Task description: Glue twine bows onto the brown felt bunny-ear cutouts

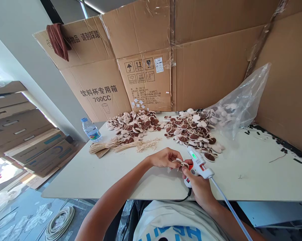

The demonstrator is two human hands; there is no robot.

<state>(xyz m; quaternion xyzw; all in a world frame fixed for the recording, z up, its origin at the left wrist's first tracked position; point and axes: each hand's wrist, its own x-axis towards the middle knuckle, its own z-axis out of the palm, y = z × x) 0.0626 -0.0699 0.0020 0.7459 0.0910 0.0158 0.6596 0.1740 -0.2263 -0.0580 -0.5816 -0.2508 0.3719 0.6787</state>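
Note:
My left hand (166, 158) is closed, its fingertips pinching a small fabric piece with a cream string bow (183, 164) above the table. My right hand (201, 188) is wrapped round a white hot glue gun (197, 162) with a lit green display and a long glue stick out of its back. The right thumb also touches the fabric piece. Past the gun lies a heap of brown and cream fabric pieces with string bows (193, 132). A second heap of similar pieces (133, 124) is farther left, behind bundles of cream string (105, 146).
A water bottle (91, 130) stands at the table's back left. Tall cardboard sheets (208, 67) wall the back and right. A clear plastic bag (248, 97) holds more pieces. Black scraps (282, 143) lie along the right edge, and a power cord (184, 198) hangs from the gun.

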